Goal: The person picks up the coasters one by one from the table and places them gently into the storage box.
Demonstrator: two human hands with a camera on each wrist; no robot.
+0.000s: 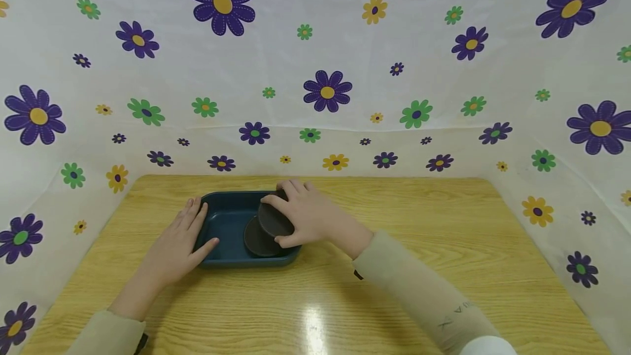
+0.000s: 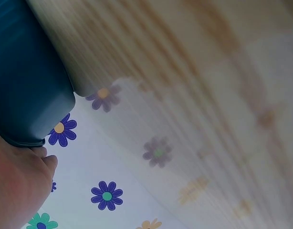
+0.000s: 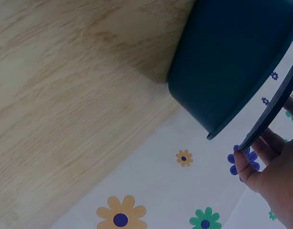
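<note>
A dark blue rectangular tray (image 1: 227, 234) with raised walls stands on the table. My left hand (image 1: 177, 245) rests at its left end, fingers stretched along the side and thumb over the front corner. My right hand (image 1: 308, 215) grips a dark round coaster (image 1: 273, 220) by its edge, tilted above the tray's right half. Beneath it, a second dark round coaster (image 1: 256, 241) lies in the tray, partly covered. The right wrist view shows the held coaster (image 3: 270, 112) edge-on, pinched between thumb and fingers, apart from the tray wall (image 3: 227, 62).
The wooden table (image 1: 419, 223) reaches back to a white flower-print cloth (image 1: 345, 141), which also rises at both sides. Under my right hand, the tray's right end is partly hidden.
</note>
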